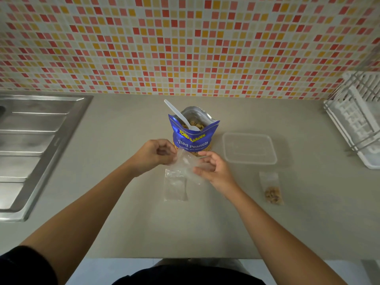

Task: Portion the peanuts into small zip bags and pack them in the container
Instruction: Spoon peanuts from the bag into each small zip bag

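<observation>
Hands (156, 154) (212, 168) pinch zip bag (186, 162) above counter (123, 202).

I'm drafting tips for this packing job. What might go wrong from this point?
The open peanut pouch stands behind the left hand and right hand, with the white spoon leaning in it; a knock could tip it.
The empty zip bag they hold looks limp; scooped peanuts might miss its mouth and scatter on the counter.
</observation>
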Demonstrator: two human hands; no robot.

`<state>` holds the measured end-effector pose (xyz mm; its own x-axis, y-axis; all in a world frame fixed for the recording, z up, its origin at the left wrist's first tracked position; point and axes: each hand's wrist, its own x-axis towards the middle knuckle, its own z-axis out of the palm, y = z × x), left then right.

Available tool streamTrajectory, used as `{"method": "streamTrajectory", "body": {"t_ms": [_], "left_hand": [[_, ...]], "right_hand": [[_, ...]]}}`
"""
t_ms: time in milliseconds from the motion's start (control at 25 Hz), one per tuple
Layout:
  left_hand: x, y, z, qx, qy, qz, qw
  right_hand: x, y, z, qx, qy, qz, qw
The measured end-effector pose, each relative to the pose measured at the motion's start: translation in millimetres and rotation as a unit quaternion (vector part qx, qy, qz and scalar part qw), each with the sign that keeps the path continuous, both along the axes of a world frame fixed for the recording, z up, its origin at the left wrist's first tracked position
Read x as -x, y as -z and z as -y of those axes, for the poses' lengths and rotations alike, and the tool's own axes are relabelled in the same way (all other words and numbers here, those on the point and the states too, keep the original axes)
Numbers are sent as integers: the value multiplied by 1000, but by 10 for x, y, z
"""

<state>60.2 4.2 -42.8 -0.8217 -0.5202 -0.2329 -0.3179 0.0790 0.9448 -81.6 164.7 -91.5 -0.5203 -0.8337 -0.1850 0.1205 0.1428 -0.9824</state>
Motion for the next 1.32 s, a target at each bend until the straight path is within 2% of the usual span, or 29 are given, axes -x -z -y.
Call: {"method": "streamTrajectory", "body": {"t_ms": [240, 320, 360, 440, 560, 640, 720, 840, 1000, 1080, 1120, 1160, 1200, 1240, 1320], "left_hand": [[92, -114, -10, 20, -26, -22, 999], [144, -139, -29, 37, -30, -20, 999], [173, -155, -32, 49, -36, -20, 998], [230, -194, -25, 64, -51, -21, 996], [300, -295, -60, 60, -55, -32, 996], [356, -349, -107, 52, -52, -48, 996], [406, -380, -156, 52, -51, -54, 996], [443, -398, -164, 66, -44, -42, 996], [414, -459, -115, 61, -33, -43, 997], [436, -477, -78, 214, -99, -61, 970], [466, -474, -28, 286, -174, -67, 940], [505, -471, 54, 308, -253, -59, 915], [553, -472, 153, 282, -311, -27, 907], [603, -469, 263, 217, -337, 23, 916], [689, -432, 438, 64, -308, 94, 945]], "right_hand": [[158, -175, -77, 52, -29, 2, 998], [181, -220, -88, 65, -10, -20, 998], [189, -231, -85, 65, 13, -64, 996], [209, -268, -69, 56, 70, -222, 971], [211, -382, -1, 47, 48, -464, 883], [191, -454, 75, 16, 9, -531, 847], [157, -489, 135, -5, 12, -545, 838], [148, -504, 182, 13, 48, -557, 829], [206, -489, 214, 57, 64, -535, 840], [244, -511, 227, 74, 82, -506, 855], [268, -530, 234, 82, 93, -494, 861], [294, -559, 246, 87, 100, -486, 864], [324, -588, 263, 86, 103, -480, 867], [355, -620, 287, 81, 104, -476, 870], [409, -677, 340, 69, 106, -466, 876]]}}
